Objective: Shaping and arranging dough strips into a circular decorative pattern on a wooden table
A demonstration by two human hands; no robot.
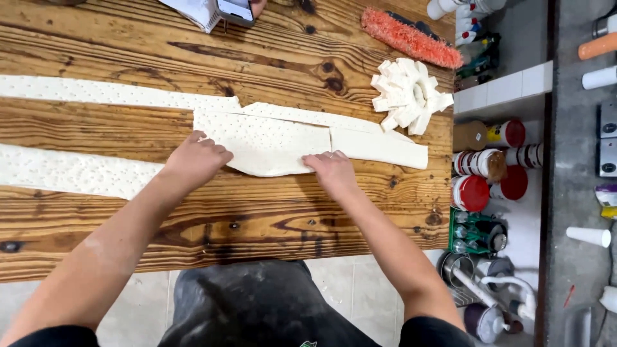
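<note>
A flat rectangle of pale, dimpled dough [263,141] lies on the wooden table [270,212]. My left hand [196,160] presses on its near left corner, fingers curled under. My right hand [331,170] grips its near right edge, fingers bent over the rim. To the right, a second smaller dough piece [379,146] touches it. Long dimpled dough strips [77,93] run off to the left, one at the back and one nearer [64,172]. A stack of folded dough pieces [408,95] sits at the back right.
An orange bristle brush [408,37] lies at the far right corner. A white packet [199,11] rests at the back edge. Beyond the table's right edge stand red-lidded jars [472,193], bottles and white cups [588,236] on lower shelves.
</note>
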